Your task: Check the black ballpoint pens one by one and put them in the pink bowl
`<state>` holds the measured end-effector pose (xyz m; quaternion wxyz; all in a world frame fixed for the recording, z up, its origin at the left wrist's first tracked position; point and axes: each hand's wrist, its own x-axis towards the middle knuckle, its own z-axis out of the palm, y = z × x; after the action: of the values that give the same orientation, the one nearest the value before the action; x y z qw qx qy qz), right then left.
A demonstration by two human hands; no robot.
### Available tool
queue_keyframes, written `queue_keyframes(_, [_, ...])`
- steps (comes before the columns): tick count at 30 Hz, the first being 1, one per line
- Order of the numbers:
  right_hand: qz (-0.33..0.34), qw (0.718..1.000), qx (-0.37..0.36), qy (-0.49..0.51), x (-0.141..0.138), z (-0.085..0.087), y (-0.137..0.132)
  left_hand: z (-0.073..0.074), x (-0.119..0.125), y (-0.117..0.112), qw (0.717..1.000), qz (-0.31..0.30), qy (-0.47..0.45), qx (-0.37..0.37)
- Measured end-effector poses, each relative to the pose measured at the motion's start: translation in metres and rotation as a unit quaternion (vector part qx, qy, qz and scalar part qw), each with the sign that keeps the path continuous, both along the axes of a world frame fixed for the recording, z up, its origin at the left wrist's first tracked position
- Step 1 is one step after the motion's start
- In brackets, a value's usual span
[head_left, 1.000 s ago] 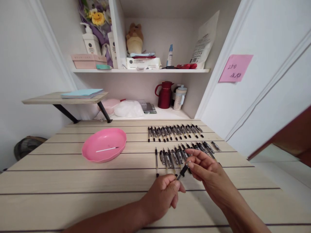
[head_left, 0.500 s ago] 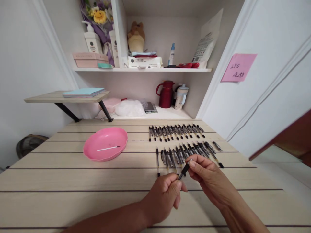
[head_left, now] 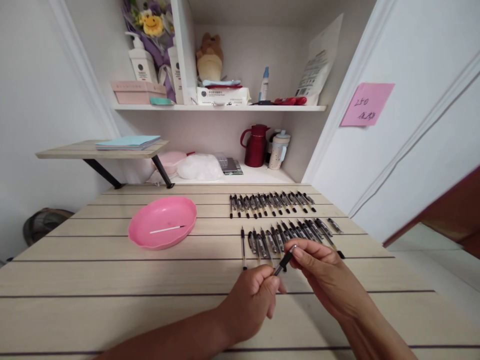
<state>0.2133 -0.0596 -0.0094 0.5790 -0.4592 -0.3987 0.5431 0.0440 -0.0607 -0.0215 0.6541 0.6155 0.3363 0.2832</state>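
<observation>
I have the pen (head_left: 286, 259) gripped between left hand (head_left: 252, 299) and right hand (head_left: 324, 270); pen rows (head_left: 278, 239) beyond, toward the surface's (head_left: 150, 278) far edge.

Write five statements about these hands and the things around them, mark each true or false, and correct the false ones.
1. The left hand and the right hand are both on one pen. True.
2. The two rows of pens lie to the right of the pink dish. True.
3. The pink dish is upside down. False: its open side faces up, with one thin white stick lying in it.
4. The red jug stands lower than the shelf that bears the plush toy. True.
5. The right hand is inside the pink dish. False: it is away from the dish, pinching one end of the pen.
</observation>
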Motion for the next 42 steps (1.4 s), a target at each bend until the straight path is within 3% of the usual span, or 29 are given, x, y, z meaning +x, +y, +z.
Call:
queue_keyframes(3, [0.026,0.999,0.001,0.047,-0.003,0.003,-0.002,0.000,0.000,0.001,0.989,-0.058,-0.064,-0.119])
queue_keyframes(6, [0.049,0.996,-0.004,0.072,-0.006,0.007,-0.002,0.000,0.001,0.002,0.978,-0.071,-0.110,-0.163])
queue_keyframes(15, [0.011,0.998,0.025,0.049,-0.006,0.000,0.005,-0.004,0.000,0.005,0.986,-0.066,-0.084,-0.130])
queue_keyframes(19, [0.048,0.996,0.021,0.074,-0.008,0.001,0.005,-0.006,0.000,0.005,0.987,-0.055,-0.078,-0.132])
queue_keyframes(24, [0.026,0.998,0.035,0.041,-0.011,0.002,0.006,-0.004,0.000,0.006,0.985,-0.044,-0.079,-0.144])
queue_keyframes(28, [0.081,0.993,0.024,0.082,-0.011,0.004,0.007,-0.004,0.000,0.007,0.984,-0.045,-0.084,-0.149])
queue_keyframes(33, [0.027,0.997,0.034,0.061,-0.010,0.000,0.009,-0.006,0.000,0.008,0.986,-0.042,-0.075,-0.144])
queue_keyframes(38, [0.060,0.995,0.015,0.079,-0.011,0.000,0.008,-0.005,0.000,0.008,0.986,-0.044,-0.072,-0.143])
queue_keyframes(42, [0.031,0.998,0.042,0.044,-0.012,0.001,0.007,-0.005,-0.001,0.008,0.986,-0.048,-0.074,-0.141])
